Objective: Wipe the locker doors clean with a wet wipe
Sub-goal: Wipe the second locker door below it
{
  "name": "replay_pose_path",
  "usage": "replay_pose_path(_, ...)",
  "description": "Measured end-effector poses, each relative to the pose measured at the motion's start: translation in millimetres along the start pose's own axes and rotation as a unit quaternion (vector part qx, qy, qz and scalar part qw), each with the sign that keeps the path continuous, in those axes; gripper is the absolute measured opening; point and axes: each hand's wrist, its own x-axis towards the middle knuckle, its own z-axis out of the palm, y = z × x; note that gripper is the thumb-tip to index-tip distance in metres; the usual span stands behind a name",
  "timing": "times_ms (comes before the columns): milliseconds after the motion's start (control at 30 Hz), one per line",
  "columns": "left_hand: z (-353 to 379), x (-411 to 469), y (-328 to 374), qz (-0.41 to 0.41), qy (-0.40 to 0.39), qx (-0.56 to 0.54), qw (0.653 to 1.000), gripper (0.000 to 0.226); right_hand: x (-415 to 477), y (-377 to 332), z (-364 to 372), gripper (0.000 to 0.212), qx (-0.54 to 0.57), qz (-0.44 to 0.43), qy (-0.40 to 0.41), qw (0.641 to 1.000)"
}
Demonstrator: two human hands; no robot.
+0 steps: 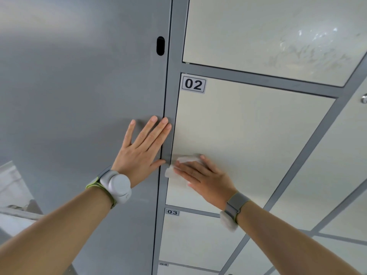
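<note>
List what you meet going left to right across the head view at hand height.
Grey side panel → left hand flat on it → grey frame upright → wet wipe under right hand → door 02 → frame bar → neighbouring door.

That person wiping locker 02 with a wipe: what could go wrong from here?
The wet wipe sits bunched under the right hand, so it may slip out or skip patches of door 02. A stroke upward could wet and lift the 02 label. The door above shows streaks; this one might dry streaky too.
</note>
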Motion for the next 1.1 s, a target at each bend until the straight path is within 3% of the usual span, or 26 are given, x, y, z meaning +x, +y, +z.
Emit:
replay_pose_path(133, -0.7, -2.5, 1.3, -0.002, -0.004, 0.003, 1.0, 0.109, -2.5, 5.8, -0.3, 0.067, -0.016, -0.039, -0.002, 0.999)
replay_pose_path(333, -0.7, -4.9, 2.3, -0.003, -0.007, 0.001, 1.0, 0.108, 13.6, 20.5, -11.5, 0.061, -0.038, 0.039, 0.032, 0.998)
replay_pose_path(567, -0.6, -5.4, 3.4, -0.004, -0.009, -0.003, 1.0, 0.098, 13.1, -0.7, -1.8, 0.062, -0.013, 0.051, 0.031, 0.998)
replay_pose_path(733, -1.3, -5.6, 5.8, -0.011, -0.012, -0.008, 1.0, 0.105, 0.5, -17.8, 8.9, 0.061, -0.01, -0.001, 0.005, 1.0)
replay_pose_path(900, -2.2, -5.5, 4.6, -0.007, -0.014, -0.011, 1.0, 0.105, -24.8, -37.8, 23.8, 0.079, -0.043, -0.07, -0.04, 0.996)
replay_pose_path(1000, -2.8, -5.9, 5.3, -0.007, -0.015, -0.004, 1.0, 0.105, -23.0, -29.8, 19.2, 0.073, -0.034, -0.083, -0.034, 0.995)
replay_pose_path(1100, -2.8, -7.1, 6.4, -0.008, -0.014, -0.004, 1.0, 0.105, -15.5, -15.2, 12.0, 0.063, -0.008, -0.044, 0.002, 0.999)
